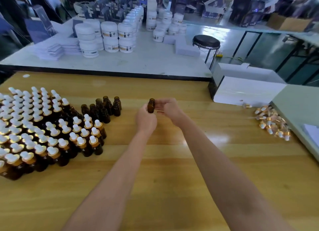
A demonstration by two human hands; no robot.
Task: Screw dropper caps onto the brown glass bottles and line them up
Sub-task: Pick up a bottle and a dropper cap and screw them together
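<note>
**Head view: one bare bottle in hand, between capped rows and loose caps**

Far left on the wooden table (172,170): a packed block of capped bottles (43,132), brown glass with gold collars and white bulbs, upright and touching in slanted rows; too many to count exactly, well past sixty, with some cut off at the frame edge.

Just right of that block: a loose cluster of uncapped bottles (103,108), about nine, upright.

Centre, raised above the table: one brown bottle (151,106), upright, open-necked, gripped round its lower body by the left hand (145,121).

Touching its right side near the neck: the right hand (170,110), fingers curled in; cannot tell whether anything is pinched inside them.

Far right, well apart from both hands: a heap of dropper caps (272,123), roughly twenty, blurred, plus one stray cap (246,105) just left of the heap.

Beyond, on a second table: stacks of white jars (110,36); to their right, one black stool (206,42).
</note>
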